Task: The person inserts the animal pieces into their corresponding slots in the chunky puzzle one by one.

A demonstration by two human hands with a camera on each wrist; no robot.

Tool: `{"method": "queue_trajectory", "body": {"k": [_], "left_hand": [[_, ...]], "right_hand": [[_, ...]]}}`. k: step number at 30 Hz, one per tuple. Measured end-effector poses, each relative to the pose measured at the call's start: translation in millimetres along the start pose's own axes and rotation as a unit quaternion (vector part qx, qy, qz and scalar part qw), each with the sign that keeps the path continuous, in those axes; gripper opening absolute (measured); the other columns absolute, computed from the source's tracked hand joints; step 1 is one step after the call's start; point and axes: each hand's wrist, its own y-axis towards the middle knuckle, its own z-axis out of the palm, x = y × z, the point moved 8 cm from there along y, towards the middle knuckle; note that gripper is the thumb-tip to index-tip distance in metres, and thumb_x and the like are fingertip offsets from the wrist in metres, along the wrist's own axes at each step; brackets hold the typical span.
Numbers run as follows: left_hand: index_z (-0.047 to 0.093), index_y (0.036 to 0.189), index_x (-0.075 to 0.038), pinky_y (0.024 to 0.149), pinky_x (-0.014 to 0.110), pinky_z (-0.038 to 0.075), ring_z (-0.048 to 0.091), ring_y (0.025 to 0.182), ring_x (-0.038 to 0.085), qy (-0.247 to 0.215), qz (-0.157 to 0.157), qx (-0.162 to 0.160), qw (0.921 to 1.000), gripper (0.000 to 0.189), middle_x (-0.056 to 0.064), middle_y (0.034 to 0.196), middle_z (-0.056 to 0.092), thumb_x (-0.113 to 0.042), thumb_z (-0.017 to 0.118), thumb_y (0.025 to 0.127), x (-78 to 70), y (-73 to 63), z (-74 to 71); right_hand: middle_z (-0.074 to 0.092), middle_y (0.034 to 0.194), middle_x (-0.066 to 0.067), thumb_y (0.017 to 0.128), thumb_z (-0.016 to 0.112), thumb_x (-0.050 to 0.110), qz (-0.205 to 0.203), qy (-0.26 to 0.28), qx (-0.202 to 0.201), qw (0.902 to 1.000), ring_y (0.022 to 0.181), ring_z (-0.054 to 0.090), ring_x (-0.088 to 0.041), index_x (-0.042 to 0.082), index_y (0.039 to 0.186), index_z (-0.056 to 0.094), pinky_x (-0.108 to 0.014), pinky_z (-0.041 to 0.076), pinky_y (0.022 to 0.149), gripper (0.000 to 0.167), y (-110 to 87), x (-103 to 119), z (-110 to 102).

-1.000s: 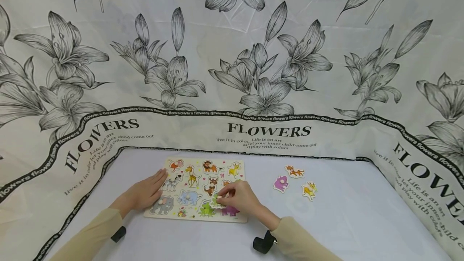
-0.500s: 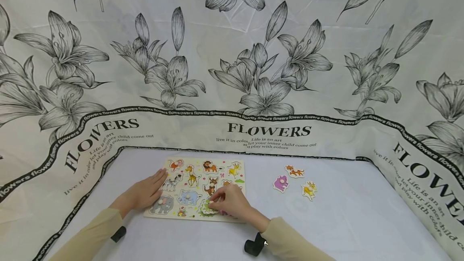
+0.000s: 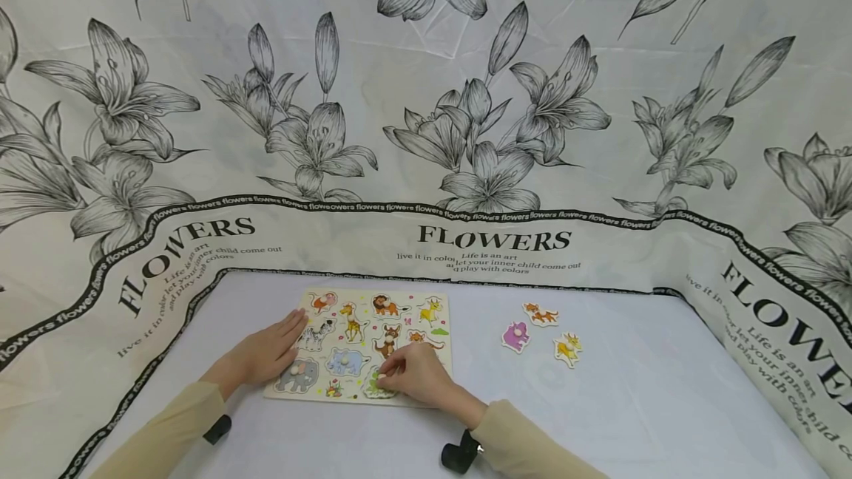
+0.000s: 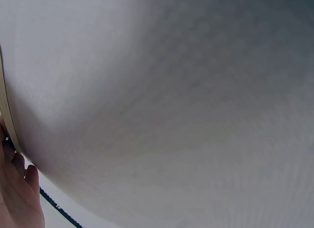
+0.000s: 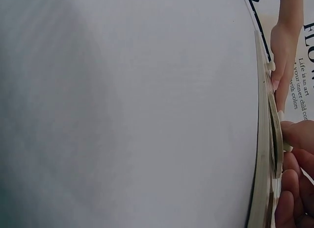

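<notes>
A wooden knob puzzle board (image 3: 444, 320) with animal shapes lies on the white table. My right hand (image 3: 421, 374) pinches the knob of a green frog puzzle piece (image 3: 375, 389) over the frog spot in the board's bottom row. In the right wrist view the held piece (image 5: 276, 135) is slightly tilted against the board. My left hand (image 3: 266, 352) rests at the board's left side with extended fingers on its edge. The left wrist view catches the fingers (image 4: 32, 179) by the board's wooden edge (image 4: 7, 113). My right hand covers the board's lower right corner.
Right of the board lie three loose pieces: a purple hippo (image 3: 515, 336), an orange tiger-like animal (image 3: 541, 314) and a yellow deer-like animal (image 3: 568, 350). Elephant (image 3: 297, 375), blue animal (image 3: 346, 362) and zebra (image 3: 318, 334) shapes show on the board. A flower-printed cloth (image 3: 346, 242) rises behind the table.
My right hand has moved left and down with the frog piece, from beside the frog spot to over it. The left hand has stayed in place.
</notes>
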Motion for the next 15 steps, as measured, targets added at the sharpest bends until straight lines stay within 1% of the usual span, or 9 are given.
{"method": "queue_trajectory", "body": {"k": [3, 5, 9, 13, 15], "left_hand": [[0.031, 0.146, 0.007, 0.113, 0.051, 0.034, 0.030, 0.141, 0.041, 0.002, 0.003, -0.005, 1.0000, 0.056, 0.025, 0.154, 0.029, -0.024, 0.042, 0.100, 0.4, 0.0, 0.6], [0.031, 0.146, 0.008, 0.113, 0.053, 0.034, 0.029, 0.142, 0.042, 0.001, 0.000, 0.001, 1.0000, 0.056, 0.025, 0.154, 0.028, -0.023, 0.042, 0.100, 0.1, 0.2, 0.0], [0.030, 0.146, 0.007, 0.115, 0.051, 0.032, 0.028, 0.143, 0.040, 0.006, -0.004, 0.008, 0.9999, 0.056, 0.024, 0.155, 0.027, -0.024, 0.040, 0.101, 0.7, 0.6, 0.7], [0.031, 0.146, 0.007, 0.115, 0.050, 0.032, 0.028, 0.143, 0.040, 0.008, -0.003, 0.008, 0.9999, 0.056, 0.023, 0.155, 0.027, -0.024, 0.040, 0.100, 0.5, 0.6, 0.4], [0.031, 0.146, 0.007, 0.115, 0.050, 0.032, 0.028, 0.143, 0.040, 0.006, -0.002, 0.007, 1.0000, 0.056, 0.023, 0.155, 0.027, -0.024, 0.041, 0.100, 0.5, 0.5, 0.3]], "right_hand": [[0.069, 0.067, 0.007, 0.075, 0.081, 0.019, -0.002, -0.001, -0.001, 1.0000, 0.051, 0.045, 0.005, 0.010, 0.082, 0.077, -0.012, 0.040, 0.047, 0.012, 0.4, 0.4, 1.5], [0.069, 0.067, 0.007, 0.075, 0.081, 0.018, -0.013, -0.004, -0.006, 0.9999, 0.051, 0.044, 0.005, 0.010, 0.082, 0.076, -0.012, 0.039, 0.046, 0.012, 0.3, 1.8, 1.5], [0.068, 0.066, 0.007, 0.075, 0.081, 0.017, -0.034, -0.020, -0.016, 0.9991, 0.051, 0.043, 0.006, 0.009, 0.081, 0.076, -0.012, 0.037, 0.045, 0.012, 0.0, 4.7, 1.3], [0.068, 0.067, 0.008, 0.075, 0.082, 0.020, -0.022, -0.025, -0.013, 0.9994, 0.052, 0.042, 0.006, 0.010, 0.081, 0.076, -0.011, 0.037, 0.047, 0.013, 0.9, 4.1, 1.9], [0.068, 0.067, 0.008, 0.075, 0.082, 0.021, -0.006, -0.020, -0.007, 0.9998, 0.052, 0.043, 0.005, 0.011, 0.081, 0.076, -0.011, 0.037, 0.048, 0.014, 1.7, 2.3, 2.8]]}}
